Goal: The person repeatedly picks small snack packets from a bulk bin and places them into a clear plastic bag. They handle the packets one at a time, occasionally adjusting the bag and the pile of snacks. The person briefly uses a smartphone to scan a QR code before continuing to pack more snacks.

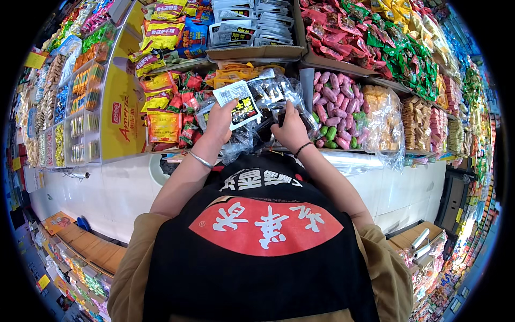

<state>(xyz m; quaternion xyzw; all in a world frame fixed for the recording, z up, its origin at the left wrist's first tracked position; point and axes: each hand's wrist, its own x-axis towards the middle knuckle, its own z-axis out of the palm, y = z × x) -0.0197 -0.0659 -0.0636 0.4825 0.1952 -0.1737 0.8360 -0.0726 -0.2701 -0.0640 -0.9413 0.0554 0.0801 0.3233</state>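
Observation:
My left hand (pixel 222 120) is closed on a white-and-black snack packet (pixel 238 104), thumb on its face. My right hand (pixel 290 126) reaches into a clear plastic bag (pixel 241 139) that holds dark packets; its fingertips are partly hidden, so whether it grips one cannot be told. The bag lies on the display in front of me, between red and yellow snack packets (pixel 164 126) and pink, purple and green wrapped sweets (pixel 336 100). Yellow-orange packets (pixel 233 74) lie just behind the bag. A cardboard box (pixel 257 52) of similar white-and-black packets stands farther back.
Red and green wrapped snacks (pixel 410 60) fill the back right. A clear bag of pale puffed snacks (pixel 382 116) lies to the right. Clear divided bins (pixel 84 120) stand left, beside a yellow printed panel (pixel 122 108). A round white container (pixel 157 169) is below the display edge.

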